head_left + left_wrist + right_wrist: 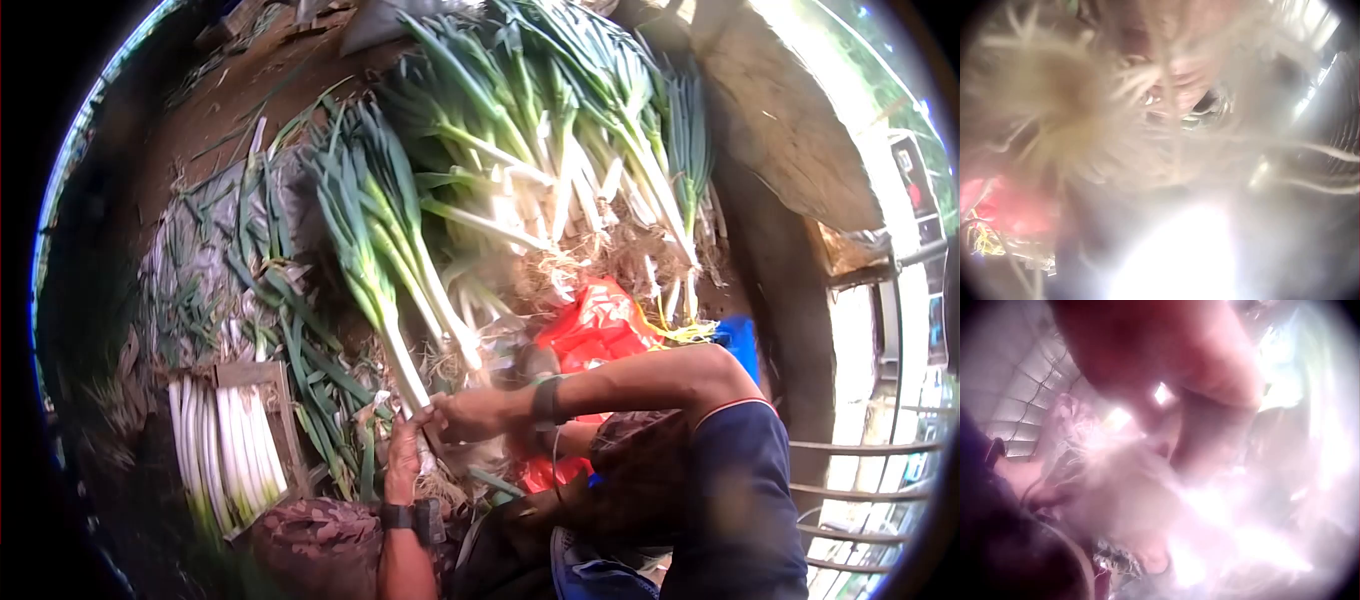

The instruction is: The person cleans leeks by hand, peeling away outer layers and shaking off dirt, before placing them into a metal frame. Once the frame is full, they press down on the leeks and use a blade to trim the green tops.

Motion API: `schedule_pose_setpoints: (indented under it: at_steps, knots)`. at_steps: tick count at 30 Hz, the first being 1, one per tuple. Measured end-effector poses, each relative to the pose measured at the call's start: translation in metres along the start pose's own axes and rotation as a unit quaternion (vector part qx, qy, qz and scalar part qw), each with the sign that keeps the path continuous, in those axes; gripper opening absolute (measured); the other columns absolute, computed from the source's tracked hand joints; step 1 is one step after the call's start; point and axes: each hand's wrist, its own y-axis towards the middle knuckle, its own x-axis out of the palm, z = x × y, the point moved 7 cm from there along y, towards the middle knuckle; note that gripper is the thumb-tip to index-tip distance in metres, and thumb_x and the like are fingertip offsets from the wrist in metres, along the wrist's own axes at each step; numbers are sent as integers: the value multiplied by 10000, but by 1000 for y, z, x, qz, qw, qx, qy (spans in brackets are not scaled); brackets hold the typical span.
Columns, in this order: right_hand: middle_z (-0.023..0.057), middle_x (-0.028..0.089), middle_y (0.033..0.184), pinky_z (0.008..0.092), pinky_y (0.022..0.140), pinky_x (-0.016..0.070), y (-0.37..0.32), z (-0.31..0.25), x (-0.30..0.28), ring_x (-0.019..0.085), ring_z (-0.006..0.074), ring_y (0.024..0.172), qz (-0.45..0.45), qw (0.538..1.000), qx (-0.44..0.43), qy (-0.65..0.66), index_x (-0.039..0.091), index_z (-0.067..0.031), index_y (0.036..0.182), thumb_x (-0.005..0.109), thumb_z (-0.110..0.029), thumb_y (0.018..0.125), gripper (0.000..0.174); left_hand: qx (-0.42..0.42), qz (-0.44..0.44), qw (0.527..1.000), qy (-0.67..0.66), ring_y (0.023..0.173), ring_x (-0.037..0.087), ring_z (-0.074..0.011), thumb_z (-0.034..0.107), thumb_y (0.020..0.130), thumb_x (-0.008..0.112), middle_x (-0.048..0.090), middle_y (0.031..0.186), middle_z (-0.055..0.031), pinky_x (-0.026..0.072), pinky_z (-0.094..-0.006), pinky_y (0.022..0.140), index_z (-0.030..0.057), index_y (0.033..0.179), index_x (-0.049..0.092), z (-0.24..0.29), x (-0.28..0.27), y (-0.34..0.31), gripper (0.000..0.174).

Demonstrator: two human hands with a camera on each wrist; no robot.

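A leek (402, 370) with a white stem and green leaves slants down to my two hands in the head view. My left hand (403, 458) grips its lower white end, fingers pointing up. Close beside it, my right hand (468, 416) has curled fingers at the same stem, just above the root end. Pale roots (1066, 94) blur across the left wrist view. In the right wrist view, the curled fingers (1216, 362) show large and blurred over the pale stem. Another leek (450, 330) lies right alongside.
A large pile of leeks (560, 150) with roots lies ahead. Trimmed white leeks (225, 440) fill a wooden frame (255, 375) at left. A red plastic bag (600, 320) and a blue object (737, 345) sit at right. Leaf scraps (315, 390) litter the ground.
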Motion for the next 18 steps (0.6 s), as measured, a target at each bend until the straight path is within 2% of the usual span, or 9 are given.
schedule_pose_setpoints:
  at_steps: [1, 3, 6, 8, 10, 11, 14, 17, 18]
  knots:
    - [160, 670, 773, 471, 652, 524, 13, 10, 4, 663, 379, 722, 12, 995, -101, -19, 650, -33, 878, 590, -246, 888, 222, -4, 11, 1000, 5, 754, 683, -170, 105, 843, 704, 696, 899, -66, 575, -276, 743, 0, 1107, 636, 7, 4, -6, 292]
    - [134, 661, 736, 442, 629, 530, -7, -12, -58, 667, 334, 693, 23, 998, -60, 14, 667, -48, 820, 605, -235, 874, 204, 15, 39, 999, 33, 745, 683, -191, 105, 838, 694, 691, 881, -85, 587, -295, 715, -24, 1118, 622, 10, 0, -1, 316]
    - [164, 698, 861, 426, 698, 547, -4, 50, -143, 697, 290, 800, 221, 958, 97, -156, 720, -135, 938, 579, -222, 898, 170, -31, -51, 998, -1, 751, 679, -204, 129, 859, 664, 681, 891, -104, 591, -321, 703, -54, 1161, 592, 5, 6, 1, 361]
    - [144, 689, 876, 445, 730, 541, -56, 66, -213, 670, 269, 798, 320, 927, 192, -22, 660, -60, 991, 551, -133, 918, 150, -69, -93, 986, -123, 740, 633, -176, 144, 867, 677, 618, 850, -55, 561, -313, 676, -7, 1061, 575, 17, 33, -17, 266]
    - [160, 672, 881, 474, 713, 516, -98, 148, -281, 659, 303, 765, 512, 833, 200, -63, 609, -40, 1090, 537, -110, 917, 200, -83, -124, 971, -186, 745, 578, -151, 140, 866, 700, 553, 829, -27, 517, -299, 633, 48, 982, 532, 18, 36, -17, 224]
    - [207, 658, 953, 472, 743, 512, -140, 150, -302, 655, 346, 855, 537, 743, 347, -197, 576, -44, 1153, 527, -80, 896, 265, -81, -125, 972, -184, 745, 578, -151, 140, 866, 700, 553, 829, -27, 517, -299, 633, 48, 982, 532, 15, 35, -15, 224]
    - [247, 496, 1346, 447, 1055, 434, -232, 205, -320, 514, 331, 1245, 582, 634, 423, -285, 344, -28, 1430, 693, -242, 823, 733, -33, -80, 983, -162, 741, 577, -151, 91, 882, 685, 565, 829, -46, 520, -315, 621, 35, 1047, 515, 15, 38, -12, 242]
    - [239, 481, 1389, 408, 1133, 361, -274, 254, -317, 475, 334, 1301, 593, 744, 300, 68, 260, -15, 1506, 763, -342, 803, 924, -46, -32, 994, -93, 754, 551, -150, 70, 882, 675, 544, 862, -35, 502, -317, 629, 80, 1211, 513, -3, 25, -1, 367]
    - [224, 473, 1406, 381, 1082, 417, -277, 278, -318, 501, 325, 1283, 526, 766, 363, 78, 325, 1, 1484, 774, -363, 811, 887, -43, -31, 995, -81, 746, 563, -153, 74, 879, 680, 556, 852, -41, 511, -319, 626, 61, 1151, 533, -3, 29, -1, 310]
